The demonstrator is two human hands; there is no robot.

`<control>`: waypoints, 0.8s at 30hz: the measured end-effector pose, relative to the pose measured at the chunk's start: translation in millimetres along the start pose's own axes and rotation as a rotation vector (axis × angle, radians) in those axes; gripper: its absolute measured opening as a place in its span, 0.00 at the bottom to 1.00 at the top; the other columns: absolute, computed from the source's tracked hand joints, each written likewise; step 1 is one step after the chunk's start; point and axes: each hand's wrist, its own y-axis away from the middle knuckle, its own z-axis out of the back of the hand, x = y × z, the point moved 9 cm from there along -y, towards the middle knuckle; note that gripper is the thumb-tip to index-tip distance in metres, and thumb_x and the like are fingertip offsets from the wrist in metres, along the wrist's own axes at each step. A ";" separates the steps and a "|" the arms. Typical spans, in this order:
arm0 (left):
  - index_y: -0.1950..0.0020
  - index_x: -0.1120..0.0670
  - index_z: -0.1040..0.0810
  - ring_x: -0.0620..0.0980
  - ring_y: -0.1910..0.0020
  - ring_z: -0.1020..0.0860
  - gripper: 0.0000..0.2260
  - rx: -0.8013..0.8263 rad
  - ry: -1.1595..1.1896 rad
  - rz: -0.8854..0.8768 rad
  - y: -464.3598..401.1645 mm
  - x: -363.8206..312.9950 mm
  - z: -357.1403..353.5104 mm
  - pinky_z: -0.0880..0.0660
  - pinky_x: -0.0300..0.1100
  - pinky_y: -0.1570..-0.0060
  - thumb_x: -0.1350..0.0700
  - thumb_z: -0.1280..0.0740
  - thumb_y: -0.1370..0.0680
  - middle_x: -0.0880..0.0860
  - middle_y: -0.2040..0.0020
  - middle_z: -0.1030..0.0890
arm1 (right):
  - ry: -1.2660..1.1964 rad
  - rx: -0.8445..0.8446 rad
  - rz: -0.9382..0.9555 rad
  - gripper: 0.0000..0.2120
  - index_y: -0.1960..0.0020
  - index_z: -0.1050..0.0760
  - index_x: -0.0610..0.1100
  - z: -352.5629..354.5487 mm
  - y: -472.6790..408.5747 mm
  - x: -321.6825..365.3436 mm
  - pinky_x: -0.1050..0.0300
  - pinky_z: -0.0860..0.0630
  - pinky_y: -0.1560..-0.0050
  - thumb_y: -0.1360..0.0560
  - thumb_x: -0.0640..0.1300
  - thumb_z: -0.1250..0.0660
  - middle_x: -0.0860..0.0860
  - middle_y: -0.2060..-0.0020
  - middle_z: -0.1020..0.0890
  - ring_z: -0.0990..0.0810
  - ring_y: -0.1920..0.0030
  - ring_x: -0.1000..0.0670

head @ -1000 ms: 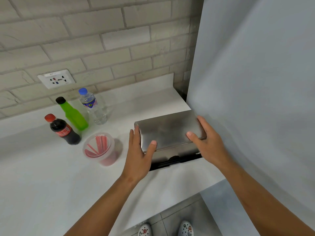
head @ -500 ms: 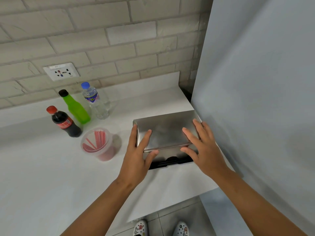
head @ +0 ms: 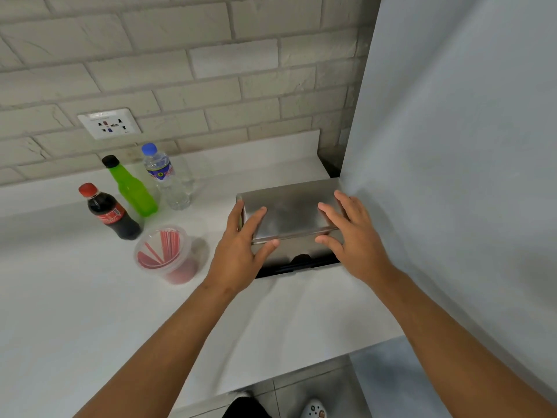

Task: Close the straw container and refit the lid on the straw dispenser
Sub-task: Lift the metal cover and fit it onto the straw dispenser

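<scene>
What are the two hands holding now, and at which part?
Both hands rest on the metal lid of the straw dispenser: the left hand at its left end, the right hand at its right end, fingers spread on top, not closed around it.

Both hands loosen from the steel lid (head: 289, 211): a second ago each clamped an end; now the left hand (head: 241, 251) and right hand (head: 354, 236) lie spread, fingers flat on top.

left hand (head: 238, 251), right hand (head: 352, 239), fingers spread
</scene>
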 end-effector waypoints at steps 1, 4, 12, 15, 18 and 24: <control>0.20 0.43 0.34 0.58 0.25 0.28 0.32 0.008 -0.028 0.006 -4.8 1.0 0.0 0.24 0.53 0.32 0.36 0.35 0.22 0.53 0.15 0.48 | 0.010 0.016 -0.002 0.29 0.23 0.32 0.53 -0.5 -5.4 -1.3 0.42 0.29 0.29 0.21 0.53 0.30 0.48 0.18 0.40 0.45 0.18 0.41; 0.20 0.45 0.34 0.62 0.33 0.21 0.31 0.017 -0.088 0.010 -16.4 2.5 1.1 0.24 0.52 0.35 0.38 0.32 0.21 0.55 0.16 0.46 | 0.038 0.058 -0.011 0.29 0.22 0.34 0.53 -3.3 -18.4 -2.8 0.42 0.31 0.27 0.21 0.53 0.31 0.49 0.18 0.42 0.47 0.18 0.40; 0.22 0.45 0.32 0.63 0.33 0.22 0.31 0.063 -0.171 -0.008 -42.8 2.5 5.6 0.23 0.52 0.37 0.37 0.30 0.23 0.59 0.18 0.42 | 0.143 0.136 0.010 0.29 0.23 0.35 0.53 -7.4 -44.1 -7.3 0.34 0.38 0.24 0.22 0.57 0.31 0.47 0.18 0.41 0.43 0.20 0.37; 0.24 0.48 0.31 0.59 0.27 0.30 0.32 0.085 -0.157 -0.044 -56.0 2.3 14.2 0.27 0.50 0.31 0.34 0.32 0.24 0.59 0.26 0.35 | 0.173 0.199 -0.033 0.31 0.23 0.37 0.56 -1.8 -54.7 -8.5 0.32 0.47 0.22 0.22 0.65 0.36 0.49 0.18 0.43 0.48 0.18 0.38; 0.22 0.51 0.35 0.56 0.28 0.33 0.33 0.141 -0.164 -0.134 -74.5 -1.0 21.2 0.32 0.53 0.27 0.35 0.35 0.21 0.57 0.29 0.29 | 0.169 0.257 -0.031 0.34 0.21 0.40 0.55 2.6 -72.5 -0.8 0.36 0.49 0.20 0.22 0.70 0.44 0.50 0.18 0.41 0.50 0.18 0.40; 0.18 0.49 0.40 0.56 0.20 0.40 0.32 0.337 -0.285 -0.172 -91.9 2.2 4.6 0.41 0.52 0.21 0.36 0.41 0.18 0.55 0.19 0.37 | 0.207 0.310 0.065 0.31 0.23 0.34 0.50 -6.3 -107.6 19.7 0.44 0.37 0.27 0.19 0.66 0.47 0.50 0.26 0.30 0.36 0.26 0.43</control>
